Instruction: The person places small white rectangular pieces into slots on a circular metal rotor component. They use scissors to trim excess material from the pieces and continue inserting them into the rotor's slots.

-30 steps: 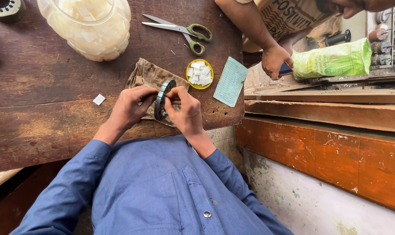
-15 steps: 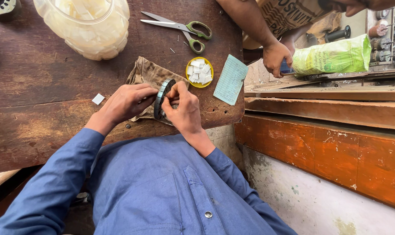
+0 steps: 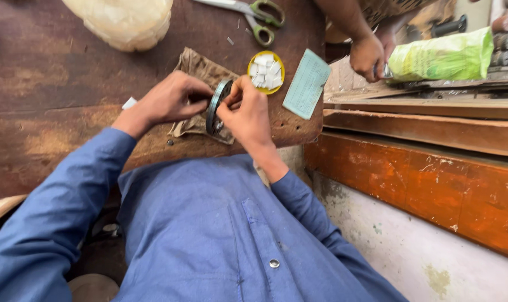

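1. The left hand [image 3: 167, 102] and right hand [image 3: 247, 112] both close their grip on a dark metal ring [image 3: 215, 106], held on edge between them just above a brown cloth [image 3: 201, 70] on the counter [image 3: 52, 89].
2. Judging by the pinching right fingertips, a small piece is being fitted to the ring; the next move likely calls for steady, fine pressure.
3. Just beyond sit a yellow dish of white pieces [image 3: 266, 71], a pale green card [image 3: 306, 84] and scissors [image 3: 254, 14].
4. A co-worker's hand [image 3: 367, 55] works near a green bag [image 3: 441, 56].
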